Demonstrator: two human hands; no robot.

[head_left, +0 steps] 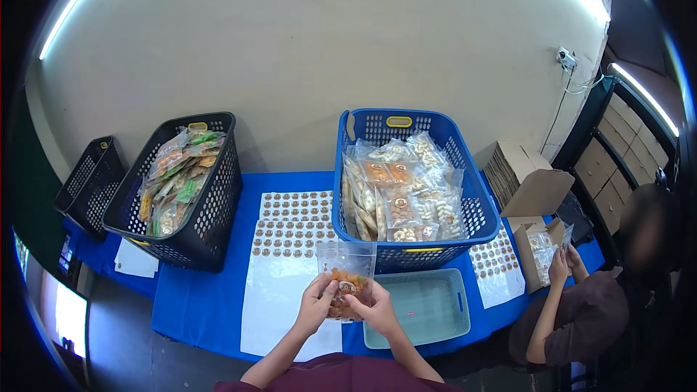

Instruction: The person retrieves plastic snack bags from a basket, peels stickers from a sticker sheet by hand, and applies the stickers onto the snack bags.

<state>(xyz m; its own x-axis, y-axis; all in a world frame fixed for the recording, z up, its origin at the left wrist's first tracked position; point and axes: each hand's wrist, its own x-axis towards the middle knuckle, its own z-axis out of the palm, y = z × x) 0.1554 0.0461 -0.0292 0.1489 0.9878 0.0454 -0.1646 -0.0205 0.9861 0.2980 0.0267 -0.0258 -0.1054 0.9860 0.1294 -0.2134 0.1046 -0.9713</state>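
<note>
Both my hands hold a clear plastic snack pouch point(348, 274) filled with orange-brown pieces, a round sticker point(347, 287) on its front. My left hand point(315, 305) grips the pouch's left side, its thumb by the sticker. From the other side my right hand point(378, 309) holds it, its thumb at the sticker's lower right. The pouch is upright, its clear upper part above my fingers. Behind it lies a white sheet point(279, 287) with rows of round stickers toward its far end. To the right of my hands sits a pale green tray point(428, 308).
A blue basket point(406, 252) of labelled snack pouches stands ahead; a black basket point(210, 203) of pouches is left, with a smaller black basket point(91, 189) beyond. At right, a co-worker point(573, 312) handles a pouch over a cardboard box point(536, 261), near another sticker sheet point(499, 287) and stacked cardboard point(512, 174).
</note>
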